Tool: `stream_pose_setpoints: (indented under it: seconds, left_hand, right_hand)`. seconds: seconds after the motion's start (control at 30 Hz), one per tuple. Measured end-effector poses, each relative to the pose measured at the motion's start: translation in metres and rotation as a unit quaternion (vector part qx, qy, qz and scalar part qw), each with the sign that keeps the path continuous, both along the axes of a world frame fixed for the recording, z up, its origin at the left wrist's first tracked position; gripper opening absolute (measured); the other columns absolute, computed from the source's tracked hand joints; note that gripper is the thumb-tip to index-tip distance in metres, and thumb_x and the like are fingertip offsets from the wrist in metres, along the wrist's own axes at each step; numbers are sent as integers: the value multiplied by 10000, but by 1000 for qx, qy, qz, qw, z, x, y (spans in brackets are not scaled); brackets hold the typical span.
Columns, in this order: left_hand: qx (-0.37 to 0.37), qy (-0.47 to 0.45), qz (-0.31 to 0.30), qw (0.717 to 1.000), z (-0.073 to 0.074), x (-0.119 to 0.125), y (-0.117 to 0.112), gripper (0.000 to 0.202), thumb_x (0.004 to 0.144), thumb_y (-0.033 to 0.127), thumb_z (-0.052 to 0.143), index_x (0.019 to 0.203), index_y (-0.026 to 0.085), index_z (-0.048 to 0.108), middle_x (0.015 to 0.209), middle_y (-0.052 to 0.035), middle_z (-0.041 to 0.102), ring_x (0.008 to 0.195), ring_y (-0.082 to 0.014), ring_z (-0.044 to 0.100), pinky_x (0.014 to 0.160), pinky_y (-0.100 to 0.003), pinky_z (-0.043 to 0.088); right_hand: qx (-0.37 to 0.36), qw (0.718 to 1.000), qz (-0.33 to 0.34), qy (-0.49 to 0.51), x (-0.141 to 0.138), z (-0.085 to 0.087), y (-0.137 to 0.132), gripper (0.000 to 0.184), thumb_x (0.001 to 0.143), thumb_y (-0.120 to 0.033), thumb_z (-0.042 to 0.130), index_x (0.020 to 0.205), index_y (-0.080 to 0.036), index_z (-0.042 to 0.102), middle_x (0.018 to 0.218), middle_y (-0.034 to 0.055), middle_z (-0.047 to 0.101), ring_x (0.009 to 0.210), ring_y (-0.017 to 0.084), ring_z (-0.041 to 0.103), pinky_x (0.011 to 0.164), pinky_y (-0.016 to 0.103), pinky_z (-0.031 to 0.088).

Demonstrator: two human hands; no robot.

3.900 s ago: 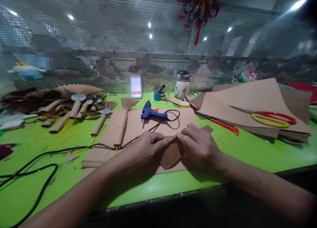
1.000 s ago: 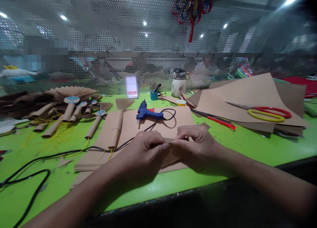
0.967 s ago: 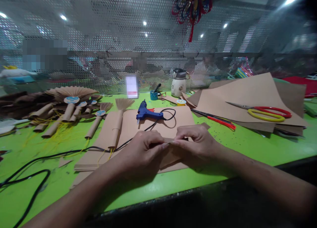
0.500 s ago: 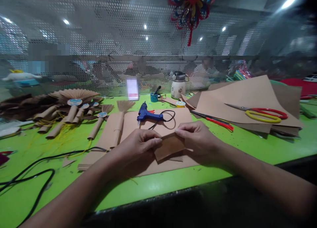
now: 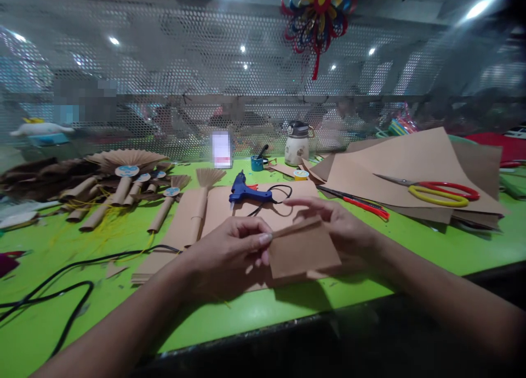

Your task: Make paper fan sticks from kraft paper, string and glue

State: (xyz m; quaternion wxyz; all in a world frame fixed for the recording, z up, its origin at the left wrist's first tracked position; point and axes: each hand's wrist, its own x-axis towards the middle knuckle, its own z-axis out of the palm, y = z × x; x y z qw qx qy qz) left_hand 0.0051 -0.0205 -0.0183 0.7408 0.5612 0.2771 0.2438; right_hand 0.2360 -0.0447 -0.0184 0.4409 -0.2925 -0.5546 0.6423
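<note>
A small rectangle of brown kraft paper (image 5: pixel 304 251), with a narrow fold along its top edge, is held up over the front of the work surface. My left hand (image 5: pixel 234 246) pinches its upper left corner between thumb and fingers. Behind the paper's right side is my right hand (image 5: pixel 347 227), fingers apart and stretched out, partly hidden by the sheet. One fingertip shows under the lower edge. Larger kraft paper sheets (image 5: pixel 222 202) lie beneath my hands. On them rest a blue glue gun (image 5: pixel 249 192) and a rolled paper tube with a fringed, fanned top (image 5: pixel 199 211).
Paper fans on rolled handles (image 5: pixel 123 186) lie at left among yellow strings. A black cable (image 5: pixel 82 257) crosses the green table (image 5: pixel 197 326). To the right are black-and-red scissors (image 5: pixel 365 205), red-and-yellow scissors (image 5: pixel 439 193) and stacked paper (image 5: pixel 386 159). A bottle (image 5: pixel 297 145) stands behind.
The small paper has turned more face-on and moved slightly right and down. My right hand has loosened its pinch on the top edge and spread its fingers behind the sheet.
</note>
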Motion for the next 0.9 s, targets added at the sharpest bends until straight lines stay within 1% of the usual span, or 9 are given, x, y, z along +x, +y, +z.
stream_pose_setpoints:
  seconds: [0.1, 0.2, 0.3, 0.37, 0.47, 0.57, 0.67, 0.77, 0.9]
  left_hand:
    - [-26, -12, -61, 998, -7, 5, -3, 152, 822, 297, 644, 803, 148, 621, 637, -5, 576, 566, -87, 506, 589, -238, 393]
    - [-9, 7, -97, 995, -9, 12, -7, 170, 816, 298, 651, 866, 135, 646, 753, -61, 633, 644, -119, 564, 609, -252, 407]
    - [-20, -20, -34, 999, -5, 17, -9, 186, 841, 293, 614, 967, 158, 638, 869, -86, 659, 745, -146, 605, 668, -273, 442]
    - [-7, -30, 30, 999, 0, 17, -6, 155, 857, 289, 588, 940, 168, 637, 812, -55, 654, 705, -133, 603, 658, -271, 457]
    - [63, 18, 76, 995, 8, 13, 0, 146, 839, 276, 599, 822, 143, 656, 674, -20, 633, 584, -121, 582, 570, -255, 466]
    - [158, 71, 124, 977, 13, 8, 5, 114, 792, 231, 640, 784, 129, 691, 624, -6, 633, 535, -96, 549, 515, -211, 436]
    - [193, 88, 170, 962, 13, 5, 6, 101, 770, 225, 664, 783, 129, 696, 610, 5, 631, 523, -76, 529, 504, -187, 416]
    - [183, 94, 165, 965, 10, 4, 6, 143, 773, 261, 664, 741, 122, 653, 612, -6, 640, 518, -87, 546, 497, -196, 422]
    - [211, 105, 161, 958, 9, 5, 6, 145, 754, 254, 669, 714, 125, 615, 578, -4, 624, 516, -96, 550, 508, -208, 427]
  right_hand:
    - [14, 993, 103, -53, -2, -2, -8, 325, 733, -288, 752, 1020, -146, 692, 907, 86, 691, 854, 197, 653, 755, 306, 501]
    - [67, 990, 95, -81, 0, -3, -9, 200, 775, -303, 714, 864, -124, 725, 824, 81, 682, 770, 181, 644, 725, 307, 492]
    - [131, 986, 38, -91, 6, -2, -1, 158, 816, -288, 674, 805, -139, 725, 819, 57, 664, 755, 150, 608, 714, 276, 476]
    - [143, 985, 1, -100, 10, -1, 4, 166, 843, -281, 645, 787, -141, 713, 856, 54, 658, 807, 147, 592, 758, 271, 460]
    - [79, 990, -25, -112, 11, -1, 6, 178, 851, -290, 639, 775, -135, 681, 790, 29, 630, 739, 123, 562, 704, 245, 441]
    - [-29, 994, -1, -101, 4, -7, 2, 208, 843, -325, 646, 798, -122, 667, 738, 22, 606, 658, 114, 538, 637, 241, 426]
    - [-98, 993, 24, -61, -4, -14, -3, 241, 837, -358, 647, 856, -119, 664, 758, 42, 613, 668, 135, 553, 651, 270, 432]
    - [-109, 993, 27, -39, -7, -20, -3, 248, 813, -364, 674, 862, -121, 662, 748, 41, 606, 665, 138, 548, 658, 277, 427]
    - [-77, 993, 30, -86, -3, -19, 1, 260, 821, -364, 665, 885, -111, 667, 760, 48, 602, 673, 139, 542, 645, 273, 414]
